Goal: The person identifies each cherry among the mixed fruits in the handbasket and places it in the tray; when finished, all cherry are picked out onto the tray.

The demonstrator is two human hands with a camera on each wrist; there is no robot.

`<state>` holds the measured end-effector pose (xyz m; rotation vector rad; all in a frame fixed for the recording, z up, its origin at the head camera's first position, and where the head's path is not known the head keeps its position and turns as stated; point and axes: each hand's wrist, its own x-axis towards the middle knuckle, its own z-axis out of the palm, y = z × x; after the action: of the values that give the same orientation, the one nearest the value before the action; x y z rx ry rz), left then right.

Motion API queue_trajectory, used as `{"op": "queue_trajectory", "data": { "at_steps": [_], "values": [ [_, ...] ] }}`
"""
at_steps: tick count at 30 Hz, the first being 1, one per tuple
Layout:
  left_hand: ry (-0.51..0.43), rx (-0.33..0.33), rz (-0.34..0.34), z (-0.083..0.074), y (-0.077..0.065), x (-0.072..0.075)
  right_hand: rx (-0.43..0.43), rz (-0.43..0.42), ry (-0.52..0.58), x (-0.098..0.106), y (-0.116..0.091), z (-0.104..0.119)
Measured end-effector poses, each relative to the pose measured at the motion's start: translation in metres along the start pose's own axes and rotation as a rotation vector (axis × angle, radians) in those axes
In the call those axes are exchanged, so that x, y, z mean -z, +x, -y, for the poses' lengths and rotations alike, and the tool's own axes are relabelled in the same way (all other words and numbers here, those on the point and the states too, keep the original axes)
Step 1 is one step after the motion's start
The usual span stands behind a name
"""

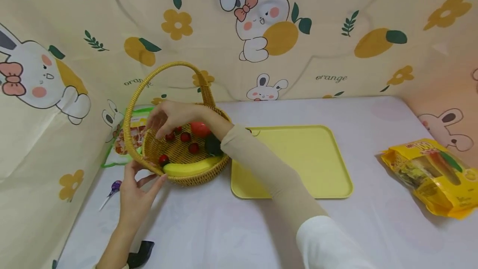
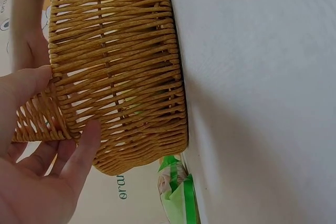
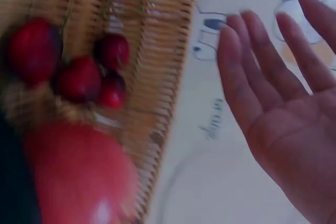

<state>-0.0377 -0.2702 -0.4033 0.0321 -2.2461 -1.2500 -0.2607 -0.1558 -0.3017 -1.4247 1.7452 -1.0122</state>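
Note:
A wicker basket [image 1: 199, 177] with a tall arched handle stands at the left of the table. My left hand [image 1: 136, 196] grips its rim near the handle's base; the left wrist view shows thumb and fingers round the weave [image 2: 115, 72]. Above the basket's far left side is my right hand [image 1: 173, 115], fingers extended and holding nothing in the right wrist view. Inside lie a banana [image 1: 192, 167], several cherries [image 1: 185, 137], a round red fruit [image 1: 199, 129] and a dark green item [image 1: 213, 145], partly hidden by the right arm.
A yellow tray [image 1: 298, 161] lies right of the basket. At the far right is a yellow snack bag [image 1: 435, 175]. A green-edged packet [image 1: 127, 140] lies behind the basket, a lollipop [image 1: 112, 192] to its left, and a black object [image 1: 142, 254] beside the left forearm.

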Motion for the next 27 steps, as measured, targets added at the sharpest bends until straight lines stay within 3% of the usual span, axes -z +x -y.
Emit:
{"op": "queue_trajectory", "data": {
  "at_steps": [3, 7, 12, 16, 21, 27],
  "values": [
    [-0.026, -0.023, -0.002, 0.001, 0.001, -0.002, -0.1, 0.08, 0.061, -0.01, 0.017, -0.01],
    [-0.042, -0.041, -0.018, 0.001, 0.002, -0.006, -0.17, 0.149, 0.125, -0.02, 0.026, -0.025],
    [-0.045, 0.0, -0.037, -0.001, 0.001, -0.008, -0.208, 0.206, 0.138, -0.029, 0.032, -0.037],
    [-0.043, 0.043, -0.038, -0.014, 0.002, -0.008, -0.241, 0.207, 0.111, -0.032, 0.035, -0.041],
    [-0.056, 0.036, -0.043, -0.034, 0.002, -0.005, -0.288, 0.249, 0.064, -0.034, 0.038, -0.044],
    [-0.068, 0.048, -0.052, -0.036, 0.0, -0.001, -0.299, 0.281, 0.055, -0.038, 0.043, -0.044]
  ]
}}
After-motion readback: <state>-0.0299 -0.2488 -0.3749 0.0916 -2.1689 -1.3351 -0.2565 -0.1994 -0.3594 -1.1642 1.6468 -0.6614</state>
